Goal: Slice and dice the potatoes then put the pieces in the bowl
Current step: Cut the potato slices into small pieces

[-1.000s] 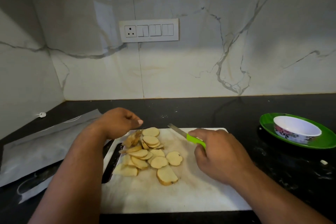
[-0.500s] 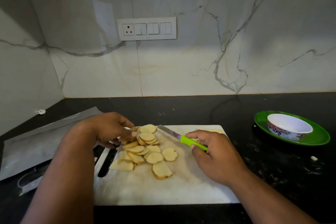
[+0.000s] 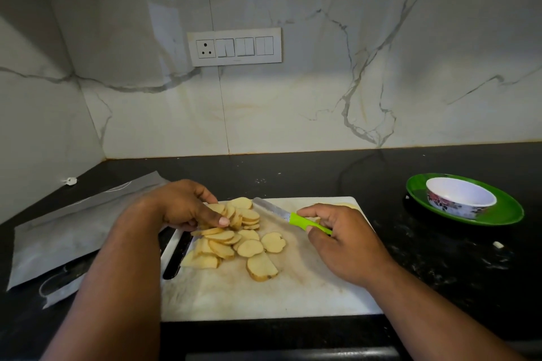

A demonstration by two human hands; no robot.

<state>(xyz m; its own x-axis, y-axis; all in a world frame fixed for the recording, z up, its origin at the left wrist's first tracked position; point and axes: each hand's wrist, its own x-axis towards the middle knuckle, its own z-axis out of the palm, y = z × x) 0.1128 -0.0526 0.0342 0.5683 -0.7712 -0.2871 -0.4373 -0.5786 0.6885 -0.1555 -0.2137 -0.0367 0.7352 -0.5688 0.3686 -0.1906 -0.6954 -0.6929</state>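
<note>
Potato slices are being pinched on the white cutting board by the left hand; a green-handled knife is being gripped by the right hand; farther right, the bowl is being carried by a green plate

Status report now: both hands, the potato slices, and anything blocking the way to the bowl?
Left hand gripping slices on board. Right hand holding knife. Bowl empty, path clear.

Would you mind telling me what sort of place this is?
Most likely a home kitchen: a dark countertop under a marble-look backsplash, a cutting board with potato slices, and a wall socket panel.
</note>
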